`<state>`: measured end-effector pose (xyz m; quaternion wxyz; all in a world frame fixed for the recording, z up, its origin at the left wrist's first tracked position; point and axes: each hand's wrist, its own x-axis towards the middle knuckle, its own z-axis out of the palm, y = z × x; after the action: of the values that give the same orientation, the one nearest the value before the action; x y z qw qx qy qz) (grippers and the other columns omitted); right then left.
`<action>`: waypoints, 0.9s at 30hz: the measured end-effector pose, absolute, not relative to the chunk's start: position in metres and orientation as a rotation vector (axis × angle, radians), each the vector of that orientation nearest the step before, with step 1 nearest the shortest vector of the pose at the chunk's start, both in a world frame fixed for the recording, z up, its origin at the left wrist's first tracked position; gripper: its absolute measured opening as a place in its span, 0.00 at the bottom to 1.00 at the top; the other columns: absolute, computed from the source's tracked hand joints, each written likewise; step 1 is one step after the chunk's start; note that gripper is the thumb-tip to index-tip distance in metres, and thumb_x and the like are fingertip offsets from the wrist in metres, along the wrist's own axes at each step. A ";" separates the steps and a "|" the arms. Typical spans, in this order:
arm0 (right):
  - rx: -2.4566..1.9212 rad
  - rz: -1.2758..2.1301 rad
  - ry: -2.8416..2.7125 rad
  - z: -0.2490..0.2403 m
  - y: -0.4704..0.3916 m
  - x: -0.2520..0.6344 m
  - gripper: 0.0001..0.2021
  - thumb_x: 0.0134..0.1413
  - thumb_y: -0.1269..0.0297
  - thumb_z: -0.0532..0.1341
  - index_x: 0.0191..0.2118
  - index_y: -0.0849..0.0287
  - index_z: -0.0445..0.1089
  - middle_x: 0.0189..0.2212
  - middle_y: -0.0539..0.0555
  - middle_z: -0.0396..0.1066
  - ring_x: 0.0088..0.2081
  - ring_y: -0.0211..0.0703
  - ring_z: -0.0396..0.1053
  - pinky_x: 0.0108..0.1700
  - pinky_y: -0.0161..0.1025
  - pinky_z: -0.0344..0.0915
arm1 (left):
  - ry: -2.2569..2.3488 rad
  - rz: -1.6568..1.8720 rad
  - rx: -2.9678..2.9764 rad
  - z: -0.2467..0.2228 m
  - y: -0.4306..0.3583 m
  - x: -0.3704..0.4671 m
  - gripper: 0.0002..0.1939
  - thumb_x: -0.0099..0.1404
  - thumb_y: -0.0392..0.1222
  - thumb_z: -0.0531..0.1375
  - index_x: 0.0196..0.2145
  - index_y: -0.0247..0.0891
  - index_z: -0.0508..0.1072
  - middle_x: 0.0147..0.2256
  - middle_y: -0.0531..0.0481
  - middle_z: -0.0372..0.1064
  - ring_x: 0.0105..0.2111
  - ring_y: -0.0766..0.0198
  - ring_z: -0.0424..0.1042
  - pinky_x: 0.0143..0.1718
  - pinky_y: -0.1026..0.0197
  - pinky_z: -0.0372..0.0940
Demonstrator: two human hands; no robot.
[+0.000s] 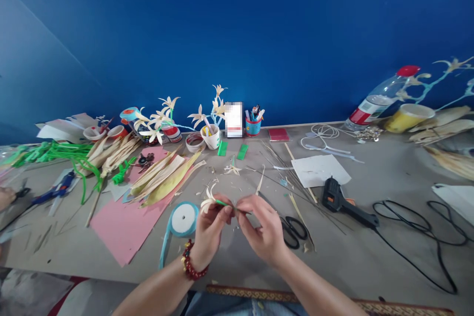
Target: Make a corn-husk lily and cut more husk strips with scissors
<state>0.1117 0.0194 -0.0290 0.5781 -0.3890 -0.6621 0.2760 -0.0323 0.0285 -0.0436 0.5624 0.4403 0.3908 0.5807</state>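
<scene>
My left hand (pixel 212 224), with a red bead bracelet on its wrist, pinches a small cream-petalled handmade flower (pixel 208 200) by its green stem. The petals point up and to the left. Close beside it, my right hand (pixel 264 227) has thumb and forefinger pinched together at the thin tail end of the same stem. That tip is too small to make out clearly. To the left of my hands stands a roll of light blue ribbon (pixel 184 218) with a loose tail. Black-handled scissors (pixel 294 231) lie partly hidden behind my right hand.
A black glue gun (pixel 346 202) with a looping cord lies at the right. Pink paper (pixel 124 224) and dried husks (pixel 163 177) are on the left. Finished flowers stand in a white cup (pixel 211 137) at the back. A co-worker's hand (pixel 6 198) shows at the far left.
</scene>
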 end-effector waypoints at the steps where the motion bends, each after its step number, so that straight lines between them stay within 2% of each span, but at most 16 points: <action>1: -0.897 0.532 -1.612 -0.029 0.019 0.112 0.08 0.59 0.75 0.58 0.37 0.54 0.71 0.31 0.55 0.74 0.34 0.45 0.71 0.38 0.42 0.67 | 0.898 1.361 0.981 -0.043 0.029 -0.031 0.09 0.60 0.45 0.67 0.32 0.35 0.76 0.29 0.50 0.69 0.25 0.69 0.65 0.27 0.66 0.64; 7: -0.838 0.213 -1.750 -0.029 0.021 0.116 0.15 0.59 0.76 0.59 0.47 0.51 0.72 0.36 0.57 0.78 0.36 0.47 0.73 0.37 0.44 0.70 | 0.889 1.350 0.747 -0.033 0.029 -0.026 0.12 0.52 0.45 0.72 0.28 0.35 0.76 0.28 0.51 0.71 0.24 0.71 0.65 0.25 0.67 0.62; 14: -0.859 0.242 -1.771 -0.031 0.022 0.115 0.17 0.58 0.77 0.60 0.50 0.52 0.70 0.37 0.57 0.78 0.37 0.48 0.75 0.39 0.46 0.70 | 0.867 1.368 0.806 -0.033 0.029 -0.030 0.11 0.54 0.44 0.71 0.27 0.35 0.76 0.27 0.51 0.69 0.24 0.70 0.66 0.25 0.67 0.63; 17: -0.850 0.225 -1.762 -0.031 0.022 0.114 0.17 0.56 0.78 0.61 0.49 0.53 0.69 0.37 0.58 0.78 0.39 0.49 0.75 0.41 0.47 0.70 | 0.893 1.378 0.859 -0.036 0.028 -0.032 0.10 0.56 0.43 0.70 0.28 0.35 0.75 0.28 0.51 0.69 0.25 0.70 0.66 0.23 0.68 0.61; 22: -0.782 0.209 -1.776 -0.029 0.022 0.116 0.16 0.56 0.79 0.61 0.46 0.52 0.71 0.36 0.57 0.78 0.37 0.47 0.74 0.38 0.45 0.70 | 0.890 1.395 0.951 -0.040 0.027 -0.035 0.08 0.59 0.42 0.68 0.27 0.35 0.75 0.27 0.52 0.67 0.25 0.71 0.63 0.24 0.68 0.60; 27: -0.779 0.274 -1.747 -0.030 0.022 0.116 0.14 0.56 0.79 0.61 0.43 0.53 0.71 0.36 0.56 0.77 0.37 0.46 0.73 0.39 0.45 0.69 | 0.912 1.400 1.042 -0.041 0.027 -0.038 0.08 0.60 0.41 0.67 0.28 0.35 0.75 0.26 0.52 0.67 0.24 0.70 0.62 0.25 0.67 0.60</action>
<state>0.1164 0.0217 -0.0301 0.5684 -0.3318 -0.7438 0.1167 -0.0377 0.0273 -0.0415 0.5533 0.4409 0.3857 0.5922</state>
